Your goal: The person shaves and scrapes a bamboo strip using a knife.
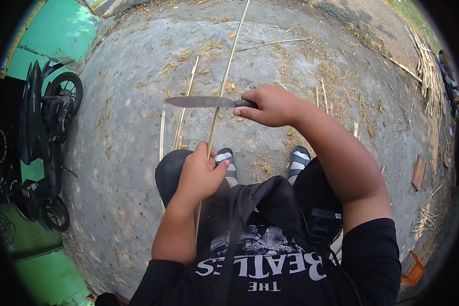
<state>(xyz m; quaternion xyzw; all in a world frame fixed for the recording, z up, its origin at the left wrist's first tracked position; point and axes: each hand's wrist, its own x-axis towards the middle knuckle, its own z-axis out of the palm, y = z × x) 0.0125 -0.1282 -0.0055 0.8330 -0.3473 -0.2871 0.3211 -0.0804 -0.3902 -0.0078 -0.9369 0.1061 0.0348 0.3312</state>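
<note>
A long, thin, pale strip that looks like split bamboo [231,56] runs from my lap up toward the top of the view. My left hand [201,173] is closed around it, above my left knee. My right hand [271,106] grips the dark handle of a knife [199,102]. The broad blade points left and lies across the strip, a little beyond my left hand. Whether its edge bites into the strip I cannot tell.
More pale strips [185,104] lie on the concrete ground [122,127] ahead and to the left. A bundle of strips [427,66] sits at the far right. Motorcycles [48,107] stand at left. An orange object [413,269] and a brick-like piece [418,172] lie at right.
</note>
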